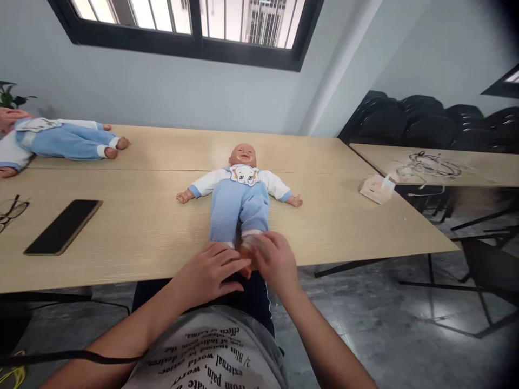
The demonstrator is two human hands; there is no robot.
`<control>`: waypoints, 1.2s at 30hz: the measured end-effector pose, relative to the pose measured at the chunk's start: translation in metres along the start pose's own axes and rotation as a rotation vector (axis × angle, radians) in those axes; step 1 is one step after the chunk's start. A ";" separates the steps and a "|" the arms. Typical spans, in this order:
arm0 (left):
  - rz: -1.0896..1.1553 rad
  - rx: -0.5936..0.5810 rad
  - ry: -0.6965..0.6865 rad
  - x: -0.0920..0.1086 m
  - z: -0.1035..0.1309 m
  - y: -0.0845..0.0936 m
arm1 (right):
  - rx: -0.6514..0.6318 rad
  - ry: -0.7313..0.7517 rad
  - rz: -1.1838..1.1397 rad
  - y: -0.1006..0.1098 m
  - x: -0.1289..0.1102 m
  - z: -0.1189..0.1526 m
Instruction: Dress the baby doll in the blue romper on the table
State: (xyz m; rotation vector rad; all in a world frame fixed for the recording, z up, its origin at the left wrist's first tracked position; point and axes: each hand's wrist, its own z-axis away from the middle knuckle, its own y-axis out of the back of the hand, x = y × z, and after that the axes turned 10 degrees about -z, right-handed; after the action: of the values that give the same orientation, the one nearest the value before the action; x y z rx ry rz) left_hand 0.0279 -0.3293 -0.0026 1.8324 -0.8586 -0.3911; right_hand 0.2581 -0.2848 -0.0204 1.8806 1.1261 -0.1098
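Observation:
A baby doll (239,202) in a white-and-blue outfit with an animal-face bib lies on its back at the table's near edge, arms spread, feet toward me. At its lower legs, my left hand (211,273) has its fingers stretched toward the foot (245,265) on the right side. My right hand (278,262) has curled fingers at the cuff of that same leg, slightly blurred. The doll's other foot is hidden behind my left hand.
The wooden table (162,216) carries a second doll (67,140) at the far left, a phone (62,227), eyeglasses (12,210) and a tissue box (377,188). Tangled cables (432,165) lie on another table at the right, before stacked black chairs (425,121).

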 end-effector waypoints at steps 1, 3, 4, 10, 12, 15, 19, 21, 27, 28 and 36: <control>-0.029 -0.027 -0.048 0.003 -0.005 -0.003 | 0.019 -0.001 0.068 0.001 0.010 -0.002; -0.079 -0.053 -0.088 0.007 -0.012 -0.010 | 0.037 0.025 0.157 0.000 0.025 -0.005; -0.098 -0.055 -0.091 0.007 -0.015 -0.013 | 0.040 0.048 0.180 -0.001 0.029 -0.007; -0.125 0.043 -0.012 0.005 -0.017 -0.021 | -0.016 0.191 0.117 -0.006 0.015 0.003; -0.090 0.085 -0.003 0.004 -0.015 -0.023 | -0.054 0.218 0.052 -0.005 0.008 0.013; 0.034 0.135 0.011 0.004 -0.011 -0.025 | 0.051 0.093 0.032 -0.005 0.005 0.025; 0.221 0.273 0.084 0.005 -0.007 -0.026 | 0.025 -0.094 0.103 -0.010 0.006 0.027; 0.281 0.338 0.101 0.006 -0.006 -0.028 | 0.006 -0.125 0.103 -0.014 0.006 0.023; 0.336 0.374 0.131 0.006 -0.004 -0.032 | 0.066 -0.088 0.051 -0.018 0.010 0.015; 0.338 0.375 0.137 0.006 -0.003 -0.032 | 0.035 -0.063 0.027 -0.017 0.010 0.018; 0.246 0.242 0.058 0.007 -0.004 -0.031 | -0.166 -0.011 -0.126 0.006 0.012 0.033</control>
State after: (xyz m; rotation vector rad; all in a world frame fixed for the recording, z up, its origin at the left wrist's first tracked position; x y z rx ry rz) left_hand 0.0470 -0.3254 -0.0281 1.9178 -1.1145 -0.0796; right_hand 0.2806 -0.3022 -0.0410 1.6608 1.2087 -0.0937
